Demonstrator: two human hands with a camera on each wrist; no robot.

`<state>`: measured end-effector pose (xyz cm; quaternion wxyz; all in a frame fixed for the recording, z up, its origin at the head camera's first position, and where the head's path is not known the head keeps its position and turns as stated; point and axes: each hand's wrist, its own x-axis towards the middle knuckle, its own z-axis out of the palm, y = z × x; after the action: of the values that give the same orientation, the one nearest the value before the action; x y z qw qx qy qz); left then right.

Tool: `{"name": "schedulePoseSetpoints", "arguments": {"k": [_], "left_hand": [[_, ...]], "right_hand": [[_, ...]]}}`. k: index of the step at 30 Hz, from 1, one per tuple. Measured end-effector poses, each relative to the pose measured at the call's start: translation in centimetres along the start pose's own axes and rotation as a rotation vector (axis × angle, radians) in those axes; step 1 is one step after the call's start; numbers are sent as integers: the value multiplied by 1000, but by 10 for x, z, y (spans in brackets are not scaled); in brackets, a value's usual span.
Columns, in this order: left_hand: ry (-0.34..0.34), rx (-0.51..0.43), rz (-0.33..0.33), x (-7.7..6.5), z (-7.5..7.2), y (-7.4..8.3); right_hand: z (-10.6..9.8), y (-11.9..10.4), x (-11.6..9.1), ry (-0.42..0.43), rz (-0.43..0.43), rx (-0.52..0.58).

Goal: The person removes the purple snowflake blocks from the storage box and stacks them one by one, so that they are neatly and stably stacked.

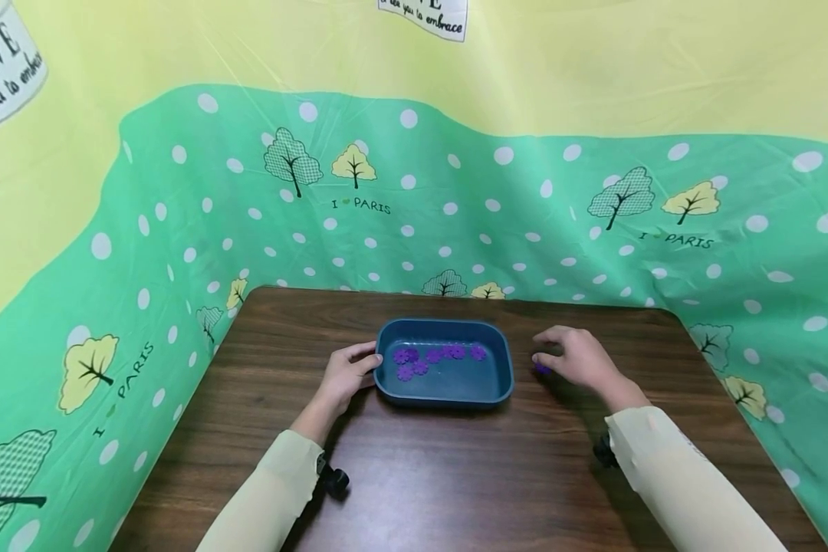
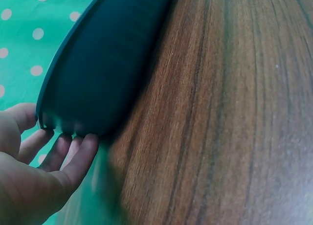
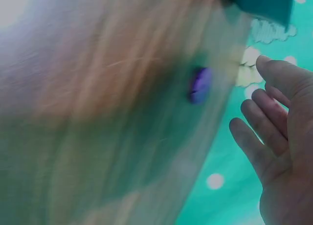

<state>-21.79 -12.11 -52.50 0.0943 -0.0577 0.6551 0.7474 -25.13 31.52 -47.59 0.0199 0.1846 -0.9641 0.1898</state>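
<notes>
A dark blue rectangular plastic tray (image 1: 444, 402) with rounded corners stands on the table. Several purple flower-shaped plastic pieces (image 1: 420, 368) lie along its far and left parts. My left hand (image 1: 345, 377) holds the tray's left end, thumb at the rim and fingertips against the outer wall (image 2: 93, 83). To the right of the tray, my right hand (image 1: 579, 359) hovers low, thumb and fingers apart. Just below its thumb is a loose purple piece (image 1: 542, 368). In the right wrist view this purple piece (image 3: 199, 85) is blurred and lies apart from the fingertips.
The table (image 1: 448, 475) has a dark wood-grain top. A green and yellow printed cloth (image 1: 386, 153) hangs behind and at both sides. Small black devices (image 1: 334, 480) sit at both wrists, by the pale sleeves.
</notes>
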Motion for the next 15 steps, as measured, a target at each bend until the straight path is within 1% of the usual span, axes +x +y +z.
{"name": "schedulePoseSetpoints", "arguments": {"k": [4, 7, 15], "left_hand": [[3, 7, -9, 0, 0, 0], [5, 12, -15, 1, -1, -1], [8, 9, -12, 1, 1, -1]], "right_hand": [[-4, -15, 12, 32, -58, -16], [-6, -27, 20, 44, -82, -7], [-3, -56, 36, 22, -112, 51]]}}
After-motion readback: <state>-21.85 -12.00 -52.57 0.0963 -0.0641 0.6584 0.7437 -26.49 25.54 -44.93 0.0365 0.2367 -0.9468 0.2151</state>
